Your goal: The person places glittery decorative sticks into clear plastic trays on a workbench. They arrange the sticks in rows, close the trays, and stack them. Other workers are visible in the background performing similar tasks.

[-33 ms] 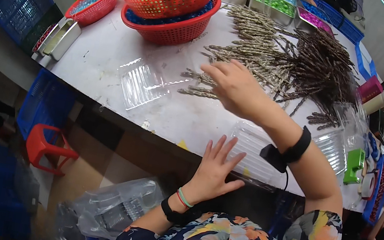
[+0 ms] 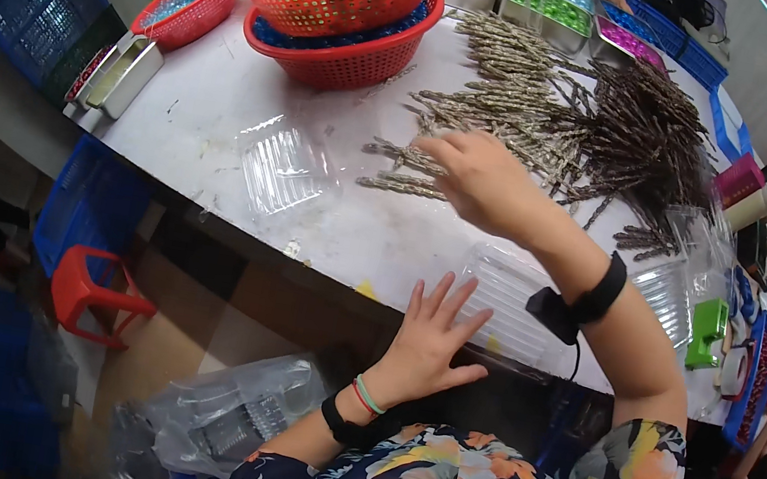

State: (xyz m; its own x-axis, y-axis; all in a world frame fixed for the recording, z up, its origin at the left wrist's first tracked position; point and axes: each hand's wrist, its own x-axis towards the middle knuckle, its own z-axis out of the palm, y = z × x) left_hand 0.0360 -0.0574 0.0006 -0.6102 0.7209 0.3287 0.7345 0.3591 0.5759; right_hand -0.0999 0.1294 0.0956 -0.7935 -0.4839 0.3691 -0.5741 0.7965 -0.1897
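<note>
My right hand [image 2: 486, 184] reaches over the left ends of several thin, knobbly, silvery-brown sticks [image 2: 403, 184] on the white table. Its fingers are curled and close together; their tips are hidden beneath, so what they hold, if anything, does not show. My left hand [image 2: 426, 348] has its fingers spread and holds nothing. It is beside a clear ribbed plastic tray [image 2: 519, 308] at the table's near edge. Another clear ribbed tray [image 2: 284, 167] lies to the left. Behind the right hand spread a pale pile of sticks [image 2: 504, 67] and a darker pile [image 2: 640, 130].
Stacked red baskets [image 2: 330, 73] of shiny beads stand at the far left, with metal trays of coloured beads [image 2: 549, 8] at the back. A green tape dispenser [image 2: 708, 332] sits on the right. A red stool [image 2: 95, 293] and clear plastic bags [image 2: 223, 411] are below.
My right hand has shifted slightly to the right and nearer to me. My left hand and the things on the table look the same.
</note>
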